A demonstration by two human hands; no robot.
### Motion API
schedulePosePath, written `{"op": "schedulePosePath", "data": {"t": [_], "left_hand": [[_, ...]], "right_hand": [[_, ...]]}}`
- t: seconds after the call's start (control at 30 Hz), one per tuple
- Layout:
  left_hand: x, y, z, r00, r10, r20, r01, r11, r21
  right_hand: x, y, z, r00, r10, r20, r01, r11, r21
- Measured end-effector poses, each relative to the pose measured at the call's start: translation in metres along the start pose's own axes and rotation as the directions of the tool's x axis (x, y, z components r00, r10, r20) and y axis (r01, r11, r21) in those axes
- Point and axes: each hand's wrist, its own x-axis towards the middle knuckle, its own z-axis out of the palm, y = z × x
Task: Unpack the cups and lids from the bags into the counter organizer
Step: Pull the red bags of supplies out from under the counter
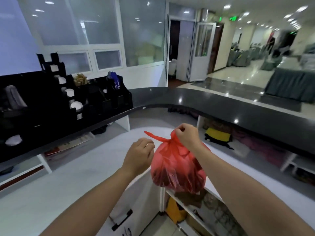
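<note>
Counter point(213, 106): a dark, glossy curved top that swept from the left edge round behind the bag; a white lower work surface point(71, 178) lay beneath it, on the person's side.

Organizer point(71, 103): a black, stepped, many-compartment unit that stood on the counter, well to the left of the bag and farther from the person; stacks of white lids point(76, 106) lay on their sides in its tiered slots, one above another.

Bag point(177, 166): a red, translucent plastic bag, knotted at the top, that hung in the air near the inner edge of the white work surface and in front of the counter; dark contents showed through the film but could not be identified.

Bag axis: long axis roughly vertical, knot uppermost, rounded bottom downward; one loose tail of the knot point(154, 136) pointed up and to the left.

Right hand point(186, 135): above and just right of the bag's knot; fingers curled tightly round the gathered neck, carrying the bag's weight.

Left hand point(139, 157): just left of the bag, at the level of its upper half; fingers bent inward, thumb and fingertips brought together close under the loose tail; whether they touched the plastic could not be told.
</note>
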Motion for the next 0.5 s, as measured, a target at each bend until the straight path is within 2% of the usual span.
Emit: {"op": "schedulePosePath", "data": {"t": [0.27,0.37,0.5], "left_hand": [[0.119,-0.054,0.108,0.992,0.110,0.054,-0.104,0.989,-0.103],[0.153,-0.069,0.140,0.982,0.169,0.080,-0.157,0.977,-0.144],[0.185,-0.078,0.175,0.978,0.173,0.117,-0.148,0.970,-0.193]], "right_hand": [[0.125,0.055,-0.006,0.980,0.112,-0.164,-0.122,0.991,-0.050],[0.163,0.074,-0.007,0.962,0.154,-0.225,-0.162,0.987,-0.017],[0.192,0.106,0.000,0.954,0.205,-0.218,-0.216,0.976,-0.028]]}}
